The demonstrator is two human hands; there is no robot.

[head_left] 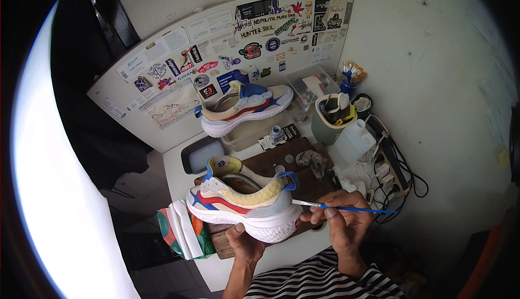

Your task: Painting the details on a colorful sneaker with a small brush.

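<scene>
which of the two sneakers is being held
The front sneaker, its heel toward the right: the left hand holds it at the sole. The rear sneaker, toe toward the right, sits before the stickered board, touched by neither hand.

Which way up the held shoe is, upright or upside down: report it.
Upright: the held shoe has its white sole underneath and its yellow collar uppermost.

You hold one cream, red and blue shoe [246, 201] with white sole, toe leftward; your thin blue brush [357, 209] has its tip just beside the heel.
</scene>
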